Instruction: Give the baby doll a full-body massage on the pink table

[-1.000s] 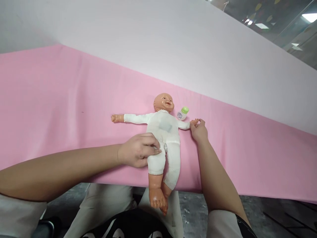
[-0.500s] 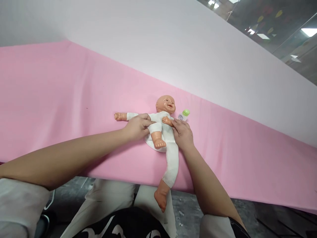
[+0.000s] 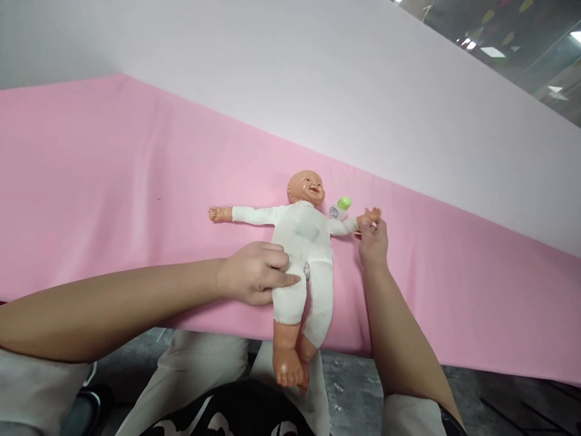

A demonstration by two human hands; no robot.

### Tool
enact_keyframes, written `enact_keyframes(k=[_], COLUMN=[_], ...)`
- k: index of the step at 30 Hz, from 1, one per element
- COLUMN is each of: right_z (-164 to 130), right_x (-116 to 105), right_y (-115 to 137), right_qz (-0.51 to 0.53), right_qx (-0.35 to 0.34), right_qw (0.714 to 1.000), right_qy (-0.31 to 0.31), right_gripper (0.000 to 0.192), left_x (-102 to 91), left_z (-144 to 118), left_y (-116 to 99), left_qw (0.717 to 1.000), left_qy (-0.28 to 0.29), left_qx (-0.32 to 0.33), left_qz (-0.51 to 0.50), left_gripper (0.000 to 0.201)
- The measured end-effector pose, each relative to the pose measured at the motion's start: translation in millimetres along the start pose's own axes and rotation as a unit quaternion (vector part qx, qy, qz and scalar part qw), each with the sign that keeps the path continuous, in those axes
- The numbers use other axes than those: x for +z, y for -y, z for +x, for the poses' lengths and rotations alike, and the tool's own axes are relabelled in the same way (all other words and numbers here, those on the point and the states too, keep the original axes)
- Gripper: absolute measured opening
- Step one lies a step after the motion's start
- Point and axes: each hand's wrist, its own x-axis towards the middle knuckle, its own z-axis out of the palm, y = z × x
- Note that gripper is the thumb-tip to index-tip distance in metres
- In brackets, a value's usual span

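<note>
Surface: desk (image 3: 91, 181) covered with a plain pink cloth; its near edge runs across the lower part of the view, its far edge meets the wall.
Room: white wall (image 3: 272, 72) behind the far edge; a glass pane with reflected ceiling lights at the upper right; grey floor below the near edge.
Dolls: one. Baby doll (image 3: 302, 242) in a white suit, lying face up near the middle of the near edge, head toward the far edge, arms spread, both bare feet hanging over the near edge.
Bottles: one. Small white bottle (image 3: 339, 208) with a green cap, lying on the cloth just beside the doll's head and shoulder, toward the far edge.
Hands: two, both the person's own.
Left hand (image 3: 254, 272): loosely curled, fingers laid against the doll's hip and upper thigh; thumb side hidden, so whether it grips the suit cannot be told.
Right hand (image 3: 373, 242): fingertips pinched on the doll's small hand at the end of its outstretched arm.
Person: pale trousers and short sleeves visible at the bottom.
</note>
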Motion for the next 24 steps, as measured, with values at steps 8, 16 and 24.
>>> enact_keyframes(k=[8,16,24], right_z=[19.8,-8.4,-32.9], right_x=[-25.0,13.5,38.6], right_y=[-25.2,10.7,32.9], right_qz=[-0.216,-0.08,-0.254], right_qx=[0.119,-0.04,-0.294], right_qw=[0.969,0.996,0.906], right_qy=[-0.014,-0.026,0.169], right_gripper=[0.074,0.057,0.034], left_x=[2.1,1.0,4.8], left_z=[-4.0,-9.9,-3.1], left_y=[3.4,29.2,53.6], left_qw=[0.999,0.979,0.921], left_qy=[0.014,-0.05,-0.039], left_qx=[-0.023,-0.194,-0.375], left_qz=[-0.036,-0.041,-0.096], left_gripper=[0.033,0.033,0.03])
